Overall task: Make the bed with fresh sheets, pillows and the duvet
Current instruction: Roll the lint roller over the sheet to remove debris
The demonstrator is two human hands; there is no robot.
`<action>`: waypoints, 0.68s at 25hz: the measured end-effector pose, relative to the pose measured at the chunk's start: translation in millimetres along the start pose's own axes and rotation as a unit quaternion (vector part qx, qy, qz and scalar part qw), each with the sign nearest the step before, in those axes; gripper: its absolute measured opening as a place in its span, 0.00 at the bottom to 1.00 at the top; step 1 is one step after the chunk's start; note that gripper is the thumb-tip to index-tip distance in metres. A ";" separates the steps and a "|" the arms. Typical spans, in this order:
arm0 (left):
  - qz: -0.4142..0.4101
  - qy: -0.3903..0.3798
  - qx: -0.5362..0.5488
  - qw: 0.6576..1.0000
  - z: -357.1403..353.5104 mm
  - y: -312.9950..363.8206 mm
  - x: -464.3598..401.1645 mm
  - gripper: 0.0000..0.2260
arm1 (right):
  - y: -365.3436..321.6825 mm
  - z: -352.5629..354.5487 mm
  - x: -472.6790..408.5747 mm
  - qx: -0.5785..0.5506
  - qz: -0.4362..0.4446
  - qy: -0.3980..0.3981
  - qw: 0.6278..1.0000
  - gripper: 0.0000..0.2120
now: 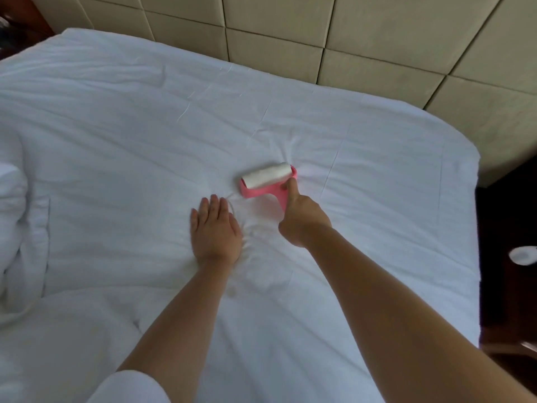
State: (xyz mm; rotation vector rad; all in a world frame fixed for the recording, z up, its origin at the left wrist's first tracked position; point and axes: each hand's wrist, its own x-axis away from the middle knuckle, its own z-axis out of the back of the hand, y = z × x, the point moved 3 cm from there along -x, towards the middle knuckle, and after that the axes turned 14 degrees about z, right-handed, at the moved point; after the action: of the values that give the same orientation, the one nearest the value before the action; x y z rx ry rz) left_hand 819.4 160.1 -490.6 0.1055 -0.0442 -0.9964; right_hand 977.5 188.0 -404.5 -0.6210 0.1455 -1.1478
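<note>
1. The sheet is white and covers the whole bed, with soft wrinkles across it and a small cluster of folds in the middle.
2. The lint roller lies with its white roll on the sheet near the middle of the bed; its frame and handle are pink.
3. The right hand grips the pink handle, fingers curled round it and the thumb laid along the frame toward the roll.
4. The left hand lies flat on the sheet just beside the roller, fingers straight and close together, pressing the cloth; small folds gather between the two hands.
5. The duvet is bunched in a white heap at the left edge of the view, well apart from the hands.
6. Much flat sheet lies open around the roller, toward the headboard and toward the right edge.
7. The headboard is beige and padded in square panels; it runs along the far edge of the bed.
8. The right bed edge drops to a dark floor, where a small white object lies, too blurred to name.
</note>
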 end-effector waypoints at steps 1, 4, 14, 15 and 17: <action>-0.008 -0.012 -0.005 1.000 2.7 -0.7 7.3 0.35 | 0.1 -1.2 13.1 0.001 -0.005 -0.001 1.000 0.40; -0.026 -0.038 -0.048 0.998 8.8 -1.6 41.9 0.26 | 4.0 -6.6 53.4 0.002 -0.010 -0.001 1.000 0.38; -0.028 -0.042 -0.012 0.999 16.2 -1.0 130.0 0.28 | 20.0 -10.0 144.6 -0.013 -0.021 0.003 1.000 0.38; -0.029 -0.041 -0.009 0.999 14.0 -0.5 132.2 0.28 | 21.0 -11.3 150.0 -0.013 -0.021 0.004 1.000 0.37; -0.020 -0.040 0.004 0.999 13.5 0.5 135.2 0.26 | 22.6 -16.0 161.7 -0.006 -0.020 0.003 1.000 0.38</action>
State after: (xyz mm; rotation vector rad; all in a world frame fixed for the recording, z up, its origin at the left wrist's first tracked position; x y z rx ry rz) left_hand 892.0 45.9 -478.6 0.0744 -0.1206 -1.0407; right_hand 1057.2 44.7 -397.1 -0.6331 0.1455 -1.1882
